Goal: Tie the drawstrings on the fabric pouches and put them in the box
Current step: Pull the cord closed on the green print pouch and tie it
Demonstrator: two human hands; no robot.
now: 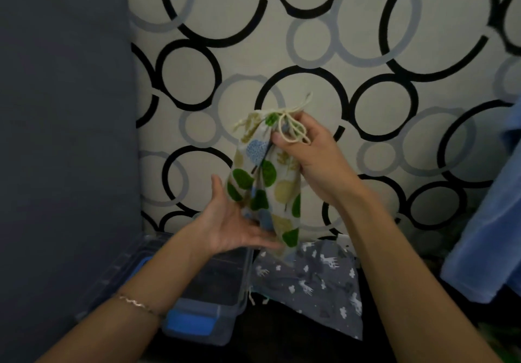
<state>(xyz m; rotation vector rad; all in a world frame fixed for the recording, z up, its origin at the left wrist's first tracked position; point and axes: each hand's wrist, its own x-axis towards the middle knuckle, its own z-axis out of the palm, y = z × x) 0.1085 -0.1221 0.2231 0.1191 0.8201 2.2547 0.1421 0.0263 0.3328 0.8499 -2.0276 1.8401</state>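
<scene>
Nearest: L forearm with thin bracelet reaches in from the lower left. Under it sits a clear plastic box with blue latches, on a dark surface at the bottom of the view. Can't tell if the lid is on.

Grey animal-print pouch lies flat just beside the box's right wall, cord ends loose at its near-left corner. Reads as not yet tied.

Left hand: released, palm up, fingers straight. It supports the bottom end of the leaf-print pouch and does not grasp it.

The leaf-print pouch is in the air, above the gap between box and grey pouch, hanging near-upright with its neck up.

Right hand: grasping the gathered neck, thumb and fingertips pinched. The cream drawstring is looped over the fingers, with one end sticking up.

Step (judgement): tying on this pouch is done or nearly so. A knot seems to be there, but blur stops me confirming it.

Next (judgement): snug the knot if slack, then carry the pouch down and left into the box. The L hand must clear the opening first. If the lid is on, it comes off first.

Far: circle-pattern wall, dark grey panel at left, blue cloth at right.
</scene>
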